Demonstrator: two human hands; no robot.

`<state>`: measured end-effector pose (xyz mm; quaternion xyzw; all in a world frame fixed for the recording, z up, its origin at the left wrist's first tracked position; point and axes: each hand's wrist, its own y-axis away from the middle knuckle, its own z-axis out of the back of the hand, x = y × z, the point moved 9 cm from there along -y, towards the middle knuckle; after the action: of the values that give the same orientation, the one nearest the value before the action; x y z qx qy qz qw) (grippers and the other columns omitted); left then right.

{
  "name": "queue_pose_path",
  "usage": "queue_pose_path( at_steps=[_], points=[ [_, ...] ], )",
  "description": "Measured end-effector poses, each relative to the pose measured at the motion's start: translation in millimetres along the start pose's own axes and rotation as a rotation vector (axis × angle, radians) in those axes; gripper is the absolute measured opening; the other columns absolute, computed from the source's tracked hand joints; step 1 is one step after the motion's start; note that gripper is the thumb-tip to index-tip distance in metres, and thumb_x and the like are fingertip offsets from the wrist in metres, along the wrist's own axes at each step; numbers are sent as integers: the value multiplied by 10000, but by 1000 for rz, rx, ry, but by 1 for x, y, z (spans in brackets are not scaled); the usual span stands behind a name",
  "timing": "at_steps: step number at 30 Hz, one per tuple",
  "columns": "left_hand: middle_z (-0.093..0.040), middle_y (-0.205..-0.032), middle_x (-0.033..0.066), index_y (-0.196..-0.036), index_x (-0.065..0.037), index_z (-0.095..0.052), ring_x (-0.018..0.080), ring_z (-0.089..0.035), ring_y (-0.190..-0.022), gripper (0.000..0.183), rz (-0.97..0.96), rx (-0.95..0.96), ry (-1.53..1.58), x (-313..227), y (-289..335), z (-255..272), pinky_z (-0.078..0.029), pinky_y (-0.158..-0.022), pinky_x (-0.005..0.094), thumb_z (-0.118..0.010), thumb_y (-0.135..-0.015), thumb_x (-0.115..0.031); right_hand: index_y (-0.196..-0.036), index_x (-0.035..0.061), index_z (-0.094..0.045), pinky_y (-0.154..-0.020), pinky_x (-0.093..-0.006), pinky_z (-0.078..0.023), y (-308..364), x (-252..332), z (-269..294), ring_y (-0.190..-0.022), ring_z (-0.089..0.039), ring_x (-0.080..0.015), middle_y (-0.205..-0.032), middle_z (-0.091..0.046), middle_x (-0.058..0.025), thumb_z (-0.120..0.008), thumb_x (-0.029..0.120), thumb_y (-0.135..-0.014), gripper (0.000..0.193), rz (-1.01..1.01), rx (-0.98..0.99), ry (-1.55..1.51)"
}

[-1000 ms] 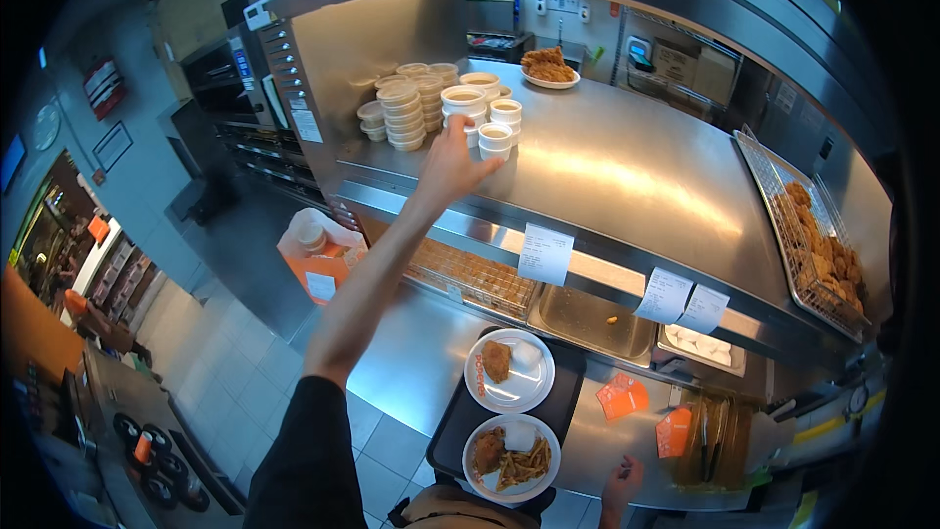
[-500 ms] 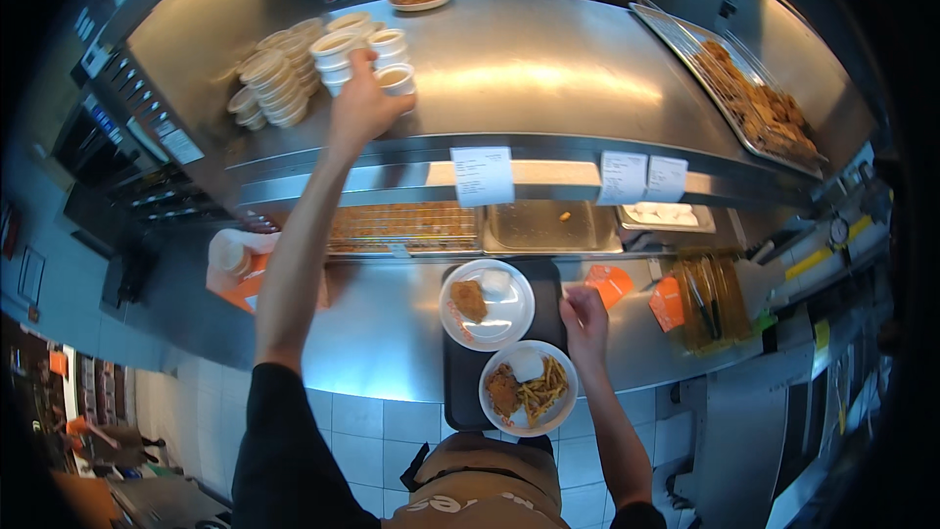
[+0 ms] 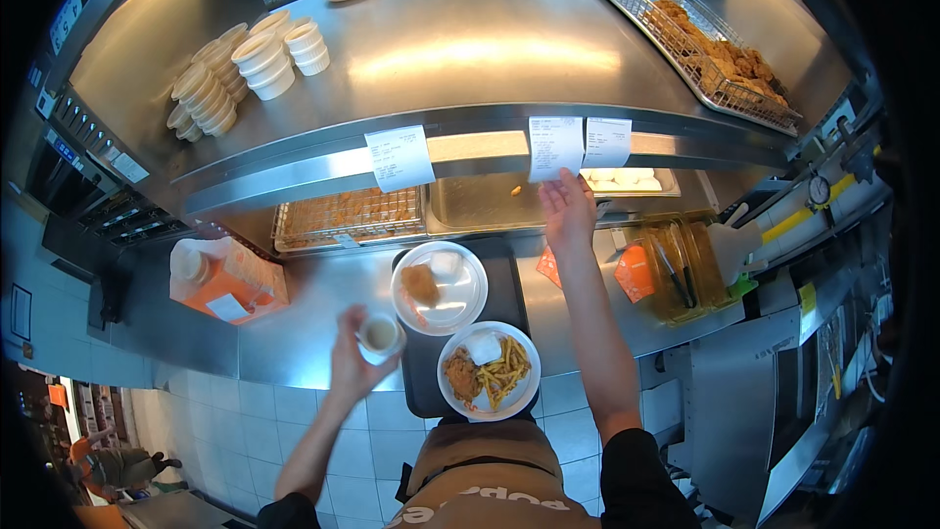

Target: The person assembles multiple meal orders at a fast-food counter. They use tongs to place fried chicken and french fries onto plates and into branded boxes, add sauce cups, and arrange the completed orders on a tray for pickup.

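We see the cup [image 3: 380, 333] within the left hand [image 3: 348, 362], just beside the left edge of the tray [image 3: 504, 284]; thumb and fingers curve around its sides, parted by its width. Beyond the tray's far right corner we find the right hand [image 3: 570, 217], fingers loosely bent, tips at a slip's [image 3: 555, 142] lower edge; we cannot tell whether they pinch it. Blur obscures the cup's contents; the left sleeve [image 3: 289, 511], nearer us than the tray, is cut off.

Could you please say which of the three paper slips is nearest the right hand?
The middle slip: the right hand has fingertips at its lower edge, unlike the left slip or right slip.
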<state>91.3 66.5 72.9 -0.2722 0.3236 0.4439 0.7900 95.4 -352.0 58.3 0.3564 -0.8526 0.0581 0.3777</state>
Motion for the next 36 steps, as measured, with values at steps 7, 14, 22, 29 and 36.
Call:
queue_pose_path(
  at_steps=[7,14,22,29,36],
  points=[
    [-590,-1151,198,-1310,21,-457,380,-574,-1068,806,261,-206,-48,100,117,-109,-454,-913,464,-849,-650,-226,-1105,62,-577,-740,-268,-510,19,-1,3,-841,-611,-122,-966,-648,-36,-632,74,-945,169,-102,101,66],
    [-594,-1182,185,-1316,26,-470,357,-550,-1118,798,176,-181,-167,129,156,-152,-368,-962,468,-835,-645,-204,-1082,41,-579,-721,-272,-523,70,-2,13,-800,-627,-121,-946,-658,-51,-630,82,-953,145,-75,57,167],
    [-484,-1342,186,-1502,-11,-266,358,-426,-1270,1119,317,-48,-197,104,148,-124,-363,-1002,530,-879,-659,-415,-1099,29,-567,-672,-260,-542,142,-34,35,-784,-635,-109,-950,-652,-54,-618,74,-955,159,-27,165,418],
    [-672,-1067,87,-1360,-29,-474,179,-659,-915,498,566,50,1096,89,67,-98,-543,-812,311,-659,-900,-79,-1109,-7,-572,-649,-240,-533,245,-157,47,-752,-628,-97,-926,-641,-58,-632,53,-935,194,-379,529,724],
    [-704,-975,138,-1239,15,-538,201,-697,-866,474,718,-106,698,221,54,-116,-566,-721,324,-683,-789,45,-1201,35,-580,-658,-266,-518,195,-130,96,-804,-614,-121,-947,-638,-57,-687,67,-882,338,-29,403,1080]
  ],
)
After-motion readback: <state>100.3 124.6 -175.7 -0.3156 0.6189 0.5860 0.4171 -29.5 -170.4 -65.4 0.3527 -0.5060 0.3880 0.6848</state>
